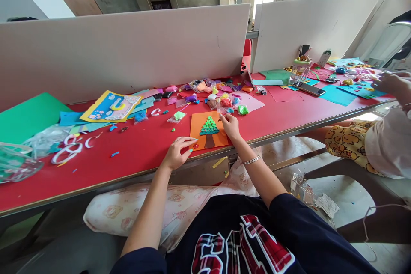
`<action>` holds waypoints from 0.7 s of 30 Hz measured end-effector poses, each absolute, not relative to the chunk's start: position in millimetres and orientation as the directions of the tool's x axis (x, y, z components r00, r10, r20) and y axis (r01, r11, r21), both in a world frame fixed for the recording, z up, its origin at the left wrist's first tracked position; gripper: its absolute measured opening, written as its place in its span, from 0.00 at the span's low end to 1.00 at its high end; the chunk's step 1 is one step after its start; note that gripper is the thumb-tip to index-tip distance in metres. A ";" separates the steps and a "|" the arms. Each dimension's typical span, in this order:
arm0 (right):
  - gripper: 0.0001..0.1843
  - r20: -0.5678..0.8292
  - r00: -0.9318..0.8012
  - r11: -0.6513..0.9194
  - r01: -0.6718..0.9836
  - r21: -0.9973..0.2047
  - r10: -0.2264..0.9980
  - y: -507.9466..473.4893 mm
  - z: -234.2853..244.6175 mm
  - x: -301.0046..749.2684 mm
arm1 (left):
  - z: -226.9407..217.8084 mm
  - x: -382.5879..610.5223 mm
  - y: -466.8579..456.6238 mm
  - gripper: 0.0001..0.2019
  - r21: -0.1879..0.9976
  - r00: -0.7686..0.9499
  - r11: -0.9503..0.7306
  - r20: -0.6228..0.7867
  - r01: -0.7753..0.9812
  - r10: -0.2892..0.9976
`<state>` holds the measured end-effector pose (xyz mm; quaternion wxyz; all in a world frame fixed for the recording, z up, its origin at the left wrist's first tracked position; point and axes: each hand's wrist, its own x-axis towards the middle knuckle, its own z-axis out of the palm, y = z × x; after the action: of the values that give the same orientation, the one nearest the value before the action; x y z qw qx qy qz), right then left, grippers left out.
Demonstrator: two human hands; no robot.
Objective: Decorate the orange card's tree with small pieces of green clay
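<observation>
An orange sheet [196, 126] lies near the table's front edge in front of me. It bears a clay tree [209, 126] with green scalloped layers, shading from light at the top to teal below, over a brown trunk. My left hand [178, 152] rests at the sheet's left edge, its fingers stretched out. Beside its fingertips is a small red piece [195, 146]. At the sheet's upper right, my right hand [230, 126] has its fingers drawn together in a pinch. Whatever it holds is too small to make out. A bag of light green clay [178, 116] lies behind the sheet.
Packets of coloured clay [221, 94] are heaped at the back. To the left are a blue and yellow picture [111, 106], white curled strips [67, 153] and a clear container [19, 165]. On the right, a phone [308, 88] lies near another person's hand [393, 85].
</observation>
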<state>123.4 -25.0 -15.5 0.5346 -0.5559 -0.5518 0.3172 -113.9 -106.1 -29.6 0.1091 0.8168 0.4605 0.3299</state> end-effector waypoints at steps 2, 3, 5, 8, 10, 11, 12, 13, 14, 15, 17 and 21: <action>0.18 0.235 0.178 0.176 0.295 -0.939 0.955 -24.8 -15.4 123.4 | -27.5 -115.0 -110.4 0.23 0.496 0.357 -0.551 0.435 0.671 0.826; 0.18 0.234 0.174 0.174 0.304 -0.937 0.957 -24.8 -15.4 123.3 | -27.0 -115.0 -113.1 0.24 0.497 0.348 -0.551 0.445 0.670 0.825; 0.18 0.230 0.167 0.168 0.319 -0.933 0.959 -24.8 -15.5 123.3 | -27.3 -114.0 -118.4 0.22 0.494 0.321 -0.549 0.474 0.674 0.820; 0.19 0.225 0.160 0.161 0.337 -0.927 0.961 -24.9 -15.7 123.3 | -29.4 -111.3 -124.2 0.17 0.469 0.298 -0.559 0.519 0.684 0.801; 0.19 0.232 0.155 0.166 0.350 -0.922 0.960 -25.0 -15.8 123.4 | -30.4 -109.4 -126.0 0.17 0.429 0.305 -0.573 0.546 0.698 0.780; 0.19 0.237 0.153 0.170 0.354 -0.919 0.959 -25.0 -15.8 123.5 | -30.5 -108.6 -126.5 0.17 0.401 0.311 -0.579 0.559 0.709 0.768; 0.19 0.239 0.150 0.172 0.359 -0.917 0.959 -25.1 -15.7 123.6 | -30.3 -107.7 -127.0 0.17 0.372 0.319 -0.584 0.571 0.721 0.757; 0.18 0.239 0.145 0.173 0.363 -0.916 0.960 -25.2 -15.7 123.7 | -30.1 -107.0 -127.6 0.17 0.341 0.329 -0.590 0.581 0.732 0.744; 0.18 0.237 0.140 0.172 0.365 -0.915 0.961 -25.4 -15.6 123.7 | -29.8 -106.2 -128.3 0.17 0.308 0.343 -0.597 0.591 0.741 0.730; 0.18 0.233 0.135 0.170 0.368 -0.914 0.963 -25.6 -15.5 123.8 | -29.6 -105.6 -129.2 0.17 0.273 0.359 -0.606 0.602 0.747 0.713; 0.18 0.230 0.125 0.168 0.377 -0.911 0.965 -25.9 -15.5 123.9 | -29.8 -104.7 -131.3 0.18 0.204 0.395 -0.623 0.617 0.755 0.681; 0.19 0.240 0.116 0.177 0.393 -0.902 0.964 -26.1 -15.7 124.2 | -32.1 -104.6 -134.5 0.22 0.120 0.441 -0.625 0.609 0.771 0.660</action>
<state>124.2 -26.1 -15.7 0.4834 -0.5696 -0.5957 0.2950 -104.6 -134.5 -32.1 -0.0880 0.8441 0.4238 0.3164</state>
